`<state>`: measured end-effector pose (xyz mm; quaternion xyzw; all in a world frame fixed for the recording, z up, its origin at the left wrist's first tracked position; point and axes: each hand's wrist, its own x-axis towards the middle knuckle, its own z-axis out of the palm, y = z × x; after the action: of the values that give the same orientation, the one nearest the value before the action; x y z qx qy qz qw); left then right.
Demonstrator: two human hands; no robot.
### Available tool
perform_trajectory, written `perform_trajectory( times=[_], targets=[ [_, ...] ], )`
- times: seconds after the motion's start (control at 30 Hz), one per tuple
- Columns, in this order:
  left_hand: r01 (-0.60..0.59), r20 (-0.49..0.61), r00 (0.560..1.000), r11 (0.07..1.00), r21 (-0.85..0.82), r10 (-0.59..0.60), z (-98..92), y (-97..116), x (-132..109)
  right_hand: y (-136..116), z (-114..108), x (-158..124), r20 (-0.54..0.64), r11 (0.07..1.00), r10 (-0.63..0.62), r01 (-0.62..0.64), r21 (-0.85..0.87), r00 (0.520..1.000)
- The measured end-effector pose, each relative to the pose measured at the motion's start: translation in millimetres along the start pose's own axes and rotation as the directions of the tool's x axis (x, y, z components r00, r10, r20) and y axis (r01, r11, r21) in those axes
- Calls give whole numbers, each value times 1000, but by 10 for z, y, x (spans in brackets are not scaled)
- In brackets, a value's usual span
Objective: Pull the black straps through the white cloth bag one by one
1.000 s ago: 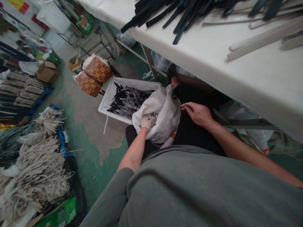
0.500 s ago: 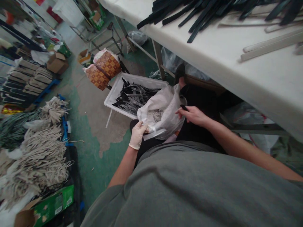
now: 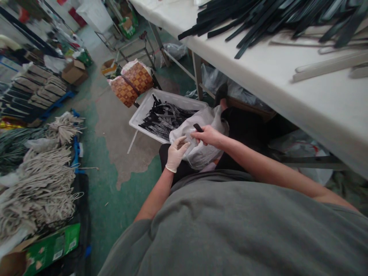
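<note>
A short, dark, flat-looking piece (image 3: 197, 127) sticks up out of my right hand (image 3: 211, 136), whose fingers are closed round it; its exact kind is not clear. My left hand (image 3: 176, 154), in a pale thin glove, is just left of the right one. Its fingers are bent but apart, and I see nothing held in them. Both hands are over a white sack (image 3: 198, 155) on my lap, and they hide most of its mouth. Beyond the sack, a white plastic tub (image 3: 138, 117) holds many black strips (image 3: 165, 117).
A pale-topped table (image 3: 258, 69) runs along the right, with black strips (image 3: 258, 23) and pale strips (image 3: 324, 69) on it. A checked cushion (image 3: 132, 84) is behind the tub. Bundles of beige cord (image 3: 43, 188) and a green carton (image 3: 53, 249) lie at left.
My right hand has moved left with the dark piece, up to my left hand. The left hand has shifted slightly up and right; the clear strip at its fingers no longer shows.
</note>
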<state>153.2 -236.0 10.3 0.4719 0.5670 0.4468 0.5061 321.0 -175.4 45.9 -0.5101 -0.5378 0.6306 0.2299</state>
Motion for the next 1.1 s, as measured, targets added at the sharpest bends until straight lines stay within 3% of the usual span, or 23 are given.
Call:
perform_trajectory(
  times=[0.07,0.13,0.23,0.37,0.5,0.63,0.83,0.97,1.1],
  targets=[
    [-46,14,999,998,36,45,65,39,60,-96,-34,20,20,999,-28,29,-38,999],
    [-18,73,997,1000,-1,18,159,58,113,-177,-69,61,10,995,-52,53,-90,999],
    [112,129,987,981,-159,-91,237,16,124,-267,-193,167,-134,991,-96,82,-105,986],
    [322,177,942,911,-256,-283,147,-73,7,-334,-420,310,-299,993,-117,121,-5,947],
    [323,214,940,895,-307,-266,69,-24,7,-358,-410,356,-171,993,-116,117,-7,978],
    [292,283,939,890,-350,-197,160,98,156,-379,-239,378,-105,992,-127,124,-33,986],
    [335,259,933,865,-373,-250,321,88,132,-461,-299,518,-266,990,-86,113,87,960],
    [360,167,933,794,-490,-320,305,-2,-16,-496,-480,623,-353,972,1,83,221,936],
    [367,127,928,802,-472,-350,231,-94,-171,-483,-602,711,-383,954,50,69,292,922]
  ],
)
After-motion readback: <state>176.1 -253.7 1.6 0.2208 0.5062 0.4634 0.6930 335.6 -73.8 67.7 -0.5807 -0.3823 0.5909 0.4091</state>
